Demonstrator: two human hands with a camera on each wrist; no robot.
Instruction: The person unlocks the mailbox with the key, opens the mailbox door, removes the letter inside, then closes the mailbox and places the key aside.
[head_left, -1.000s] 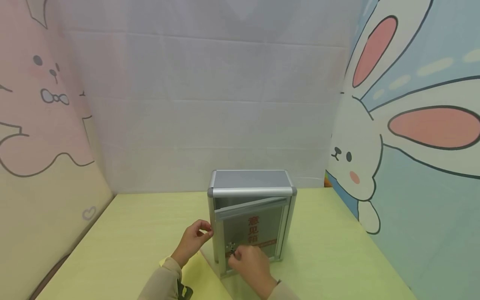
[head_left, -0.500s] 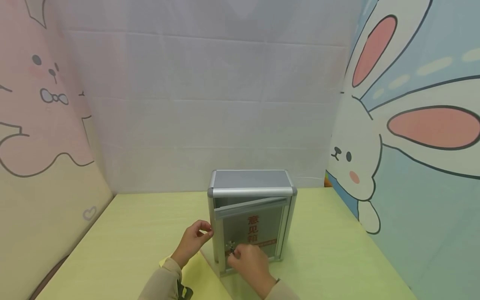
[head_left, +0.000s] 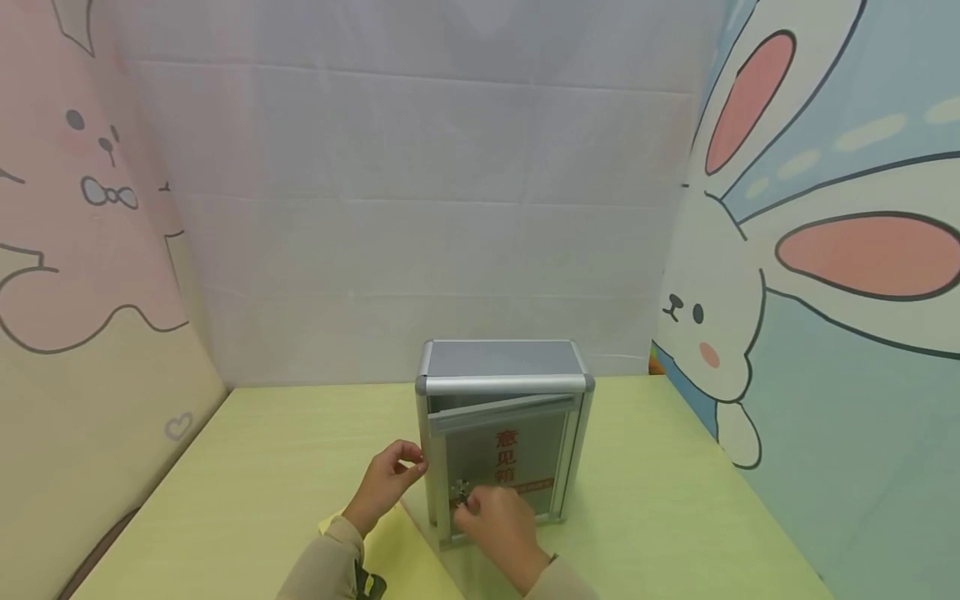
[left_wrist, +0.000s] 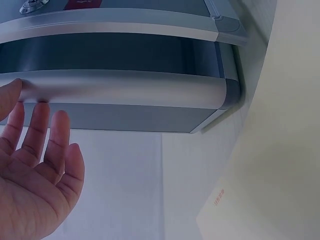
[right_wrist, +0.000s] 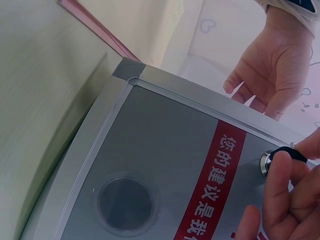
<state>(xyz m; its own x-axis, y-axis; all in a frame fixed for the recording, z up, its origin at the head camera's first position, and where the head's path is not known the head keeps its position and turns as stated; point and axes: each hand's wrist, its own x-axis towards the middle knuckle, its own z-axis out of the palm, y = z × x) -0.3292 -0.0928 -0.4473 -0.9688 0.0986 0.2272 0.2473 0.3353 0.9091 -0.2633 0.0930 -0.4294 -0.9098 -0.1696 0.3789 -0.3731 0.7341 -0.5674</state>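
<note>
A grey metal suggestion box [head_left: 504, 360] with red lettering stands upright on the table, its front door [head_left: 480, 467] slightly ajar at the left. My right hand [head_left: 501, 529] pinches a black-headed key [right_wrist: 290, 153] at the round lock [right_wrist: 265, 164] on that door. The key's shaft is hidden. My left hand [head_left: 386, 483] is at the box's left edge; in the left wrist view its thumb lies over the frame bar [left_wrist: 135, 90] and the fingertips touch the side. A dark gap shows between bar and door.
A yellow sheet [head_left: 401, 558] lies on the pale yellow table [head_left: 300, 450] in front of the box, partly under the left forearm. A white cloth wall [head_left: 420, 208] rises behind, with rabbit-printed panels [head_left: 847, 400] at both sides.
The door has swung very slightly inward, and the right hand has shifted slightly with it, still pinching the key. The left hand has stayed in place.
</note>
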